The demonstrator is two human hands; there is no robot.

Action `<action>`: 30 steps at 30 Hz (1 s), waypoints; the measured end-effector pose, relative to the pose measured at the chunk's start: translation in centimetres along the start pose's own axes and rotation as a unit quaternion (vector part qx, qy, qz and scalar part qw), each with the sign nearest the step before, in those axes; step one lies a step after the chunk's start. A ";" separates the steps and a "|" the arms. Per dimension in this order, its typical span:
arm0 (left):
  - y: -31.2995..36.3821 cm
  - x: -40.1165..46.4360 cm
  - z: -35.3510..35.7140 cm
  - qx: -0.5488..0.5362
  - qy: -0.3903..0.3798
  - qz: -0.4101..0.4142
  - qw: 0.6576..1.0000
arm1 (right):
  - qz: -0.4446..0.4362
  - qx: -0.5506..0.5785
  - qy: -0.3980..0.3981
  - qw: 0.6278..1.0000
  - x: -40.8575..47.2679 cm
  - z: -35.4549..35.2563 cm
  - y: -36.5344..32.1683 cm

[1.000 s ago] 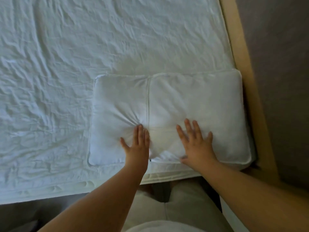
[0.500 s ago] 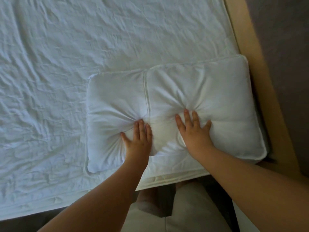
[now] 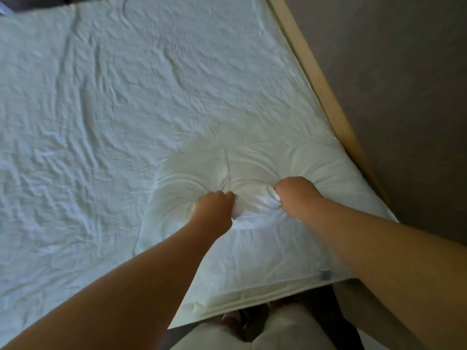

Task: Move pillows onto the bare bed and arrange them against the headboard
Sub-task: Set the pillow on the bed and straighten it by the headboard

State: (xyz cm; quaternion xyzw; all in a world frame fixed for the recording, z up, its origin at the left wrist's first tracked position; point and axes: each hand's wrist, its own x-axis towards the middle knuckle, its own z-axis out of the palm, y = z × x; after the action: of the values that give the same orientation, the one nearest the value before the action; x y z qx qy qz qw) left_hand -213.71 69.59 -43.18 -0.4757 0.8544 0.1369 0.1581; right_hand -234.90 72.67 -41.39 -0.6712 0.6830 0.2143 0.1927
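Your left hand (image 3: 214, 207) and right hand (image 3: 294, 195) are each clenched around a bunch of fabric in the middle of the white pillow (image 3: 316, 173), creases fanning out from both fists. The pillow lies on the wrinkled white sheet (image 3: 126, 109), its far end touching the wooden headboard (image 3: 326, 92).

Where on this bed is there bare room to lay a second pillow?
The wrinkled sheet lies bare left of the pillow and beyond it, along the wooden frame. The near right corner is crowded: the pillow fills it, with the left hand and right hand gripping its cover.
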 end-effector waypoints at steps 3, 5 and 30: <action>-0.2 0.0 -4.9 0.024 0.006 0.031 0.999 | -0.005 -0.005 0.025 1.000 -0.7 -4.4 0.8; -0.4 -0.1 -8.3 0.054 0.007 0.046 0.997 | -0.025 -0.006 0.030 0.999 -1.2 -7.1 1.3; -3.9 1.4 3.0 -0.166 -0.152 -0.142 0.964 | 0.151 0.179 -0.077 0.969 3.7 2.4 -0.3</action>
State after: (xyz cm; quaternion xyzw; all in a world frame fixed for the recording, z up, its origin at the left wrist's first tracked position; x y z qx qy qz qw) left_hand -210.65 67.71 -46.75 -0.5857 0.7089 0.3239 0.2223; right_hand -234.76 70.87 -45.41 -0.4966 0.7867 0.1665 0.3269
